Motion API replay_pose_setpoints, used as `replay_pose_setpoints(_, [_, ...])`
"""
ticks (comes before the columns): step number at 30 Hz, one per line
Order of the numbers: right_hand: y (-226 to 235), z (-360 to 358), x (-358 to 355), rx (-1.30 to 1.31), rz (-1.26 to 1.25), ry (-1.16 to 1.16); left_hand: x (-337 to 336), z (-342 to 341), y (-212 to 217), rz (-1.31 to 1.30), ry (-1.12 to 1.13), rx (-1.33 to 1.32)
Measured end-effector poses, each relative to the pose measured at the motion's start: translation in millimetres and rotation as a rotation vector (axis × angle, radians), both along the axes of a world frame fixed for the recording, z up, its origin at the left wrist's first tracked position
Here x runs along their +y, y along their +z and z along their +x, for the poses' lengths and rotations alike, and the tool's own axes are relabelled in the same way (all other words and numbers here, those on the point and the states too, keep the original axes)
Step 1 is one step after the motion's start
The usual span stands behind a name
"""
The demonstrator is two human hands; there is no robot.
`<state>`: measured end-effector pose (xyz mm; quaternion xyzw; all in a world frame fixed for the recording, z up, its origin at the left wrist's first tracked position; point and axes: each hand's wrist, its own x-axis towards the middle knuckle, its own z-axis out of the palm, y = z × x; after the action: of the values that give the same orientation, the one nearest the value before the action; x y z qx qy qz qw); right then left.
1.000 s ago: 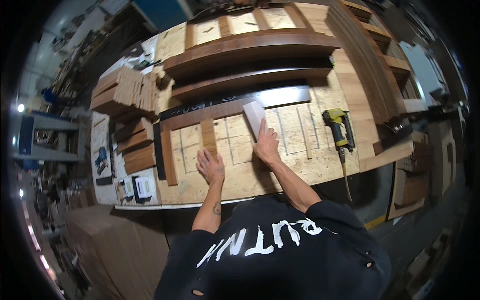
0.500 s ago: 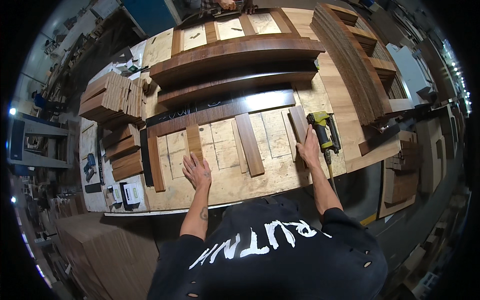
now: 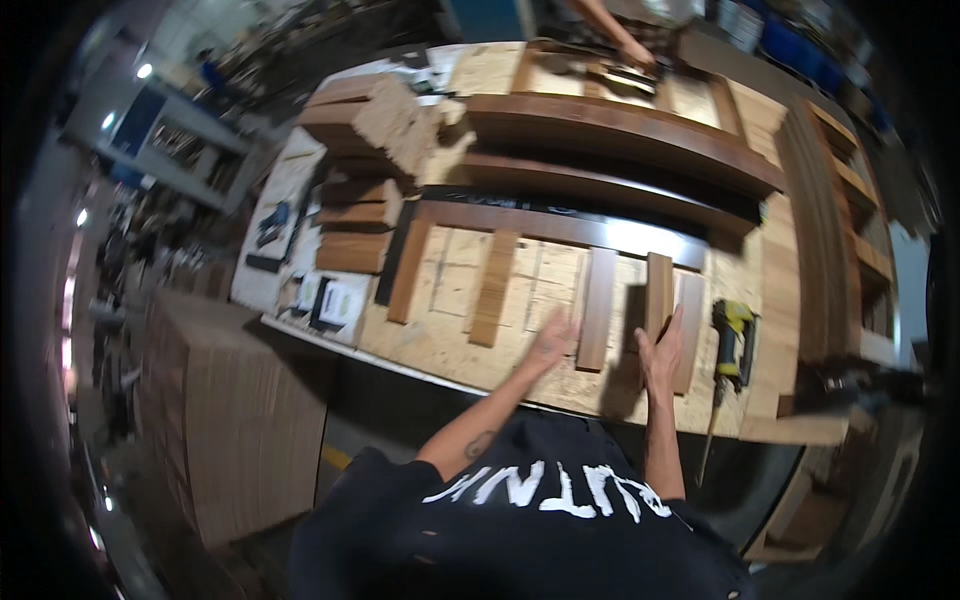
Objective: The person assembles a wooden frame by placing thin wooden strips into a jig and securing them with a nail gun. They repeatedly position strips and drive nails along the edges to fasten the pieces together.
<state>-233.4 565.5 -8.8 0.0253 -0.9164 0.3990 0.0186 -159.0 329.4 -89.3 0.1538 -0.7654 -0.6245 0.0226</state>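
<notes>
L hand [image 3: 550, 342] flat, fingers spread, on tabletop [image 3: 440, 345] beside slat [image 3: 598, 308] | R hand [image 3: 662, 350] open grip pressing 4th slat [image 3: 659, 290] at 1 o'clock | 5 slats down below rail [image 3: 560, 226]; nailer [image 3: 733, 335] at 3 idle, fixing prob left

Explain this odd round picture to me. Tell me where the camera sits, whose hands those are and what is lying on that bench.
The camera is a wide fisheye worn on a person's head, looking down, so straight edges bend near the rim. The two bare forearms rising from the lower edge are that person's own. The left hand lies flat on the plywood workbench. The right hand rests against an upright wooden slat, one of several short slats laid side by side below long curved dark boards. A yellow power tool lies to the right, stacked wood blocks to the left. Another person's hand works at the far end.
</notes>
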Motion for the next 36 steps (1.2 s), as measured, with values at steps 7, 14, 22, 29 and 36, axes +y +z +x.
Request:
replay_pose_setpoints(7, [18.1, 45.1, -60.3, -0.271, -0.239, 0.543, -31.3, 10.2, 8.5, 0.653, 0.484, -0.259])
replay_pose_setpoints(14, [-51.9, 19.5, 43.4, -0.37, -0.131, 0.134, -163.5, 2.9, 71.0, 0.234, 0.731, 0.029])
replay_pose_setpoints(22, [-44.7, 7.1, 43.5, -0.349, -0.19, 0.099, -80.9, -15.5, 32.8, -0.926, 0.076, -0.521])
replay_pose_setpoints(29, [-56.9, 43.9, 61.8, -0.474, -0.361, -0.005, -87.7, -12.6, 38.5, -0.758, 0.169, -0.481])
replay_pose_setpoints(36, [-83.0, 47.1, 107.8, -0.433, -0.353, -0.097, -192.9, -6.2, 93.0, 0.019, 0.629, -0.339])
